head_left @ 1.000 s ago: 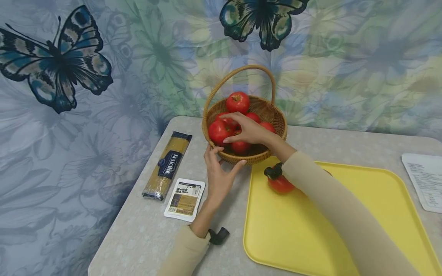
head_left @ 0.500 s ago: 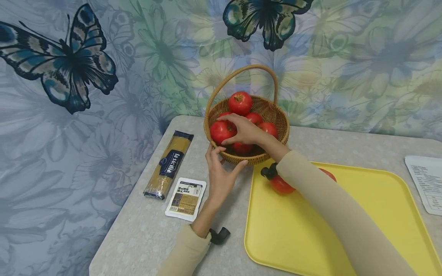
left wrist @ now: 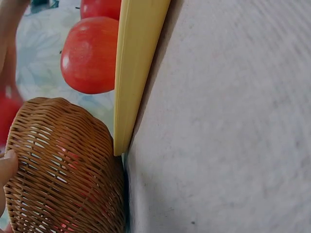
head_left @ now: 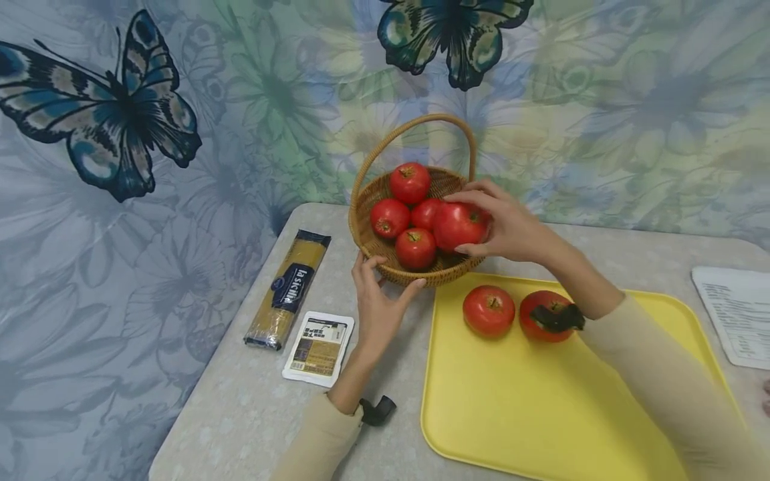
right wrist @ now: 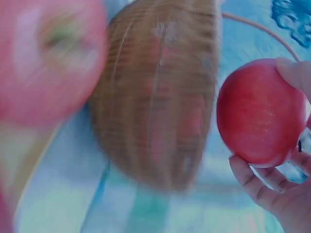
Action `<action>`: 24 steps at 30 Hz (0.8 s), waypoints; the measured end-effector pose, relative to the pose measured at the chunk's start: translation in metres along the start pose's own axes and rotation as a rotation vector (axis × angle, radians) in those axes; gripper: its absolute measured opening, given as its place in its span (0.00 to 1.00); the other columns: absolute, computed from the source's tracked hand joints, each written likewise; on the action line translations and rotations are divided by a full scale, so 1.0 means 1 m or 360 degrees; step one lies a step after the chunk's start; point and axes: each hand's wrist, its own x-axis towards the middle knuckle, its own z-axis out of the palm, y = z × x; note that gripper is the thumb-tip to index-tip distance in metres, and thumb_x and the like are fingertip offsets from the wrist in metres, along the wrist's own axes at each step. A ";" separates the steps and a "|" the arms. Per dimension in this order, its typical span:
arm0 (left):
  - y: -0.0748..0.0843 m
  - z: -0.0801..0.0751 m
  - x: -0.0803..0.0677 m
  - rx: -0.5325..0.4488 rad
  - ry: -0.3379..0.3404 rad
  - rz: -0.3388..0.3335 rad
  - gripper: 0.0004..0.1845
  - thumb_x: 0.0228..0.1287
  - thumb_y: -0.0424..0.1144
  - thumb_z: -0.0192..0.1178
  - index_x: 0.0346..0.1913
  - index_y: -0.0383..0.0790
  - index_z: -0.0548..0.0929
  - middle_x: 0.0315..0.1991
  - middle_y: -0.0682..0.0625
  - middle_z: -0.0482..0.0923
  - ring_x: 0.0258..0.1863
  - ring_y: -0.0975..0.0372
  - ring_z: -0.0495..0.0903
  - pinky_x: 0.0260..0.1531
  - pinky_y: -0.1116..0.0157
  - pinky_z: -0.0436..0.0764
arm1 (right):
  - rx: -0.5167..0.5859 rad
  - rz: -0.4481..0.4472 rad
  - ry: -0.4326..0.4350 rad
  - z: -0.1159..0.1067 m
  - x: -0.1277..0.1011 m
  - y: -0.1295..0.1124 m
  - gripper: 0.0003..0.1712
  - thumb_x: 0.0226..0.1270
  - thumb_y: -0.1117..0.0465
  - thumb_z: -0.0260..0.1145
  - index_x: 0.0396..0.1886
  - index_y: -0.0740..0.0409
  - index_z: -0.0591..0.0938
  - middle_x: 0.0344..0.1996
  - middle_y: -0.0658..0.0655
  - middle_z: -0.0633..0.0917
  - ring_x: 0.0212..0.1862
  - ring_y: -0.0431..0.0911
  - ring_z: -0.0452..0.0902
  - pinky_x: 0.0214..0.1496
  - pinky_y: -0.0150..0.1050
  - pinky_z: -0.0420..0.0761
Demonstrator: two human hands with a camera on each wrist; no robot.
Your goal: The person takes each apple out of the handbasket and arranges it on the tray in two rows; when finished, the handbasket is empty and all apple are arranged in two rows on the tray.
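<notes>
A wicker basket [head_left: 415,272] with a tall handle stands at the back of the table, holding several red apples [head_left: 390,218]. My left hand [head_left: 379,307] grips its near rim, fingers at the left and thumb against the front. At the basket's right side, my right hand [head_left: 511,224] holds another red apple [head_left: 460,227], which is above the rim. The right wrist view shows this apple [right wrist: 262,112] between thumb and fingers, beside the blurred basket. Two apples lie on the yellow tray [head_left: 517,407]: one on the left [head_left: 488,311], the other [head_left: 544,327] partly behind the black wrist strap.
Left of the basket lie a pack of spaghetti [head_left: 289,290] and a flat white-edged packet [head_left: 319,349]. A printed sheet [head_left: 734,314] is at the right, beyond the tray. Behind the table hangs a floral cloth [head_left: 283,100] with butterflies.
My right hand has gripped an apple from the left part of the basket and carried it right, to the basket's right rim. My left hand stays on the rim.
</notes>
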 end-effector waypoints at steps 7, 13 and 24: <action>-0.002 0.004 0.002 -0.0004 0.0020 0.0018 0.39 0.51 0.55 0.73 0.58 0.41 0.65 0.76 0.38 0.44 0.74 0.50 0.56 0.61 0.59 0.77 | -0.0345 0.0189 -0.0071 -0.056 -0.107 0.018 0.46 0.39 0.63 0.84 0.63 0.51 0.76 0.57 0.60 0.72 0.56 0.56 0.68 0.44 0.56 0.82; -0.005 0.005 0.003 -0.0061 0.0020 0.0071 0.39 0.51 0.54 0.74 0.58 0.37 0.65 0.75 0.36 0.44 0.74 0.47 0.56 0.60 0.54 0.77 | -0.0506 0.0334 -0.0095 -0.064 -0.179 0.033 0.46 0.35 0.61 0.85 0.61 0.55 0.77 0.53 0.58 0.75 0.51 0.52 0.70 0.38 0.44 0.85; 0.000 0.007 0.004 -0.0082 -0.0002 0.0025 0.38 0.52 0.43 0.76 0.59 0.34 0.64 0.75 0.34 0.41 0.74 0.43 0.52 0.61 0.48 0.75 | -0.0587 0.0477 -0.0148 -0.048 -0.239 0.051 0.44 0.34 0.56 0.86 0.58 0.54 0.78 0.50 0.53 0.76 0.48 0.51 0.71 0.38 0.43 0.84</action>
